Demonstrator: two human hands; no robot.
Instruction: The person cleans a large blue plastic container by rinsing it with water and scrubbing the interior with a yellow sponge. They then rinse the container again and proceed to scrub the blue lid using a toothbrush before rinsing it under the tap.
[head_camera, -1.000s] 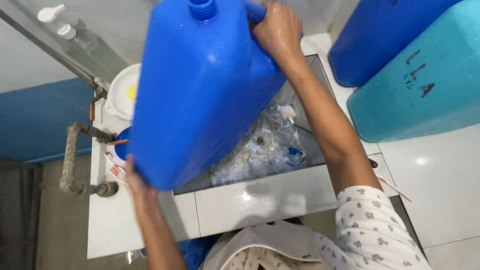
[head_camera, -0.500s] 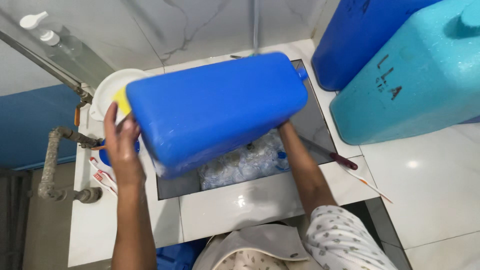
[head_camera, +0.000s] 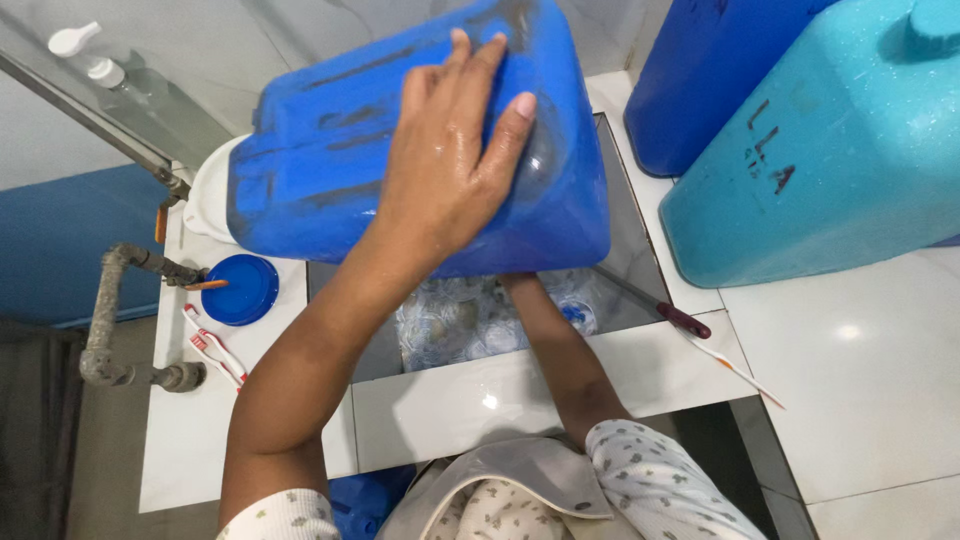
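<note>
Pressing my left hand (head_camera: 450, 170) flat on the wet upper face of the blue jerrycan (head_camera: 330, 190), fingers (head_camera: 480, 75) spread, not curled round anything. Can lies on its side over the sink basin (head_camera: 625, 250), long axis running left-right across the basin, tilted a bit, w/ one end up over the white bowl (head_camera: 205, 190) on the left. Right hand is under the can; forearm (head_camera: 560, 360) goes up beneath its lower edge, so can't tell if those fingers grip or just prop. Left hand is the nearer one on top; can sits btwn both hands. Clear plastic bits (head_camera: 470, 320) lie in the basin right below. Blue lid (head_camera: 238, 290) and toothbrushes (head_camera: 215, 345) on the desk, left of the basin.
</note>
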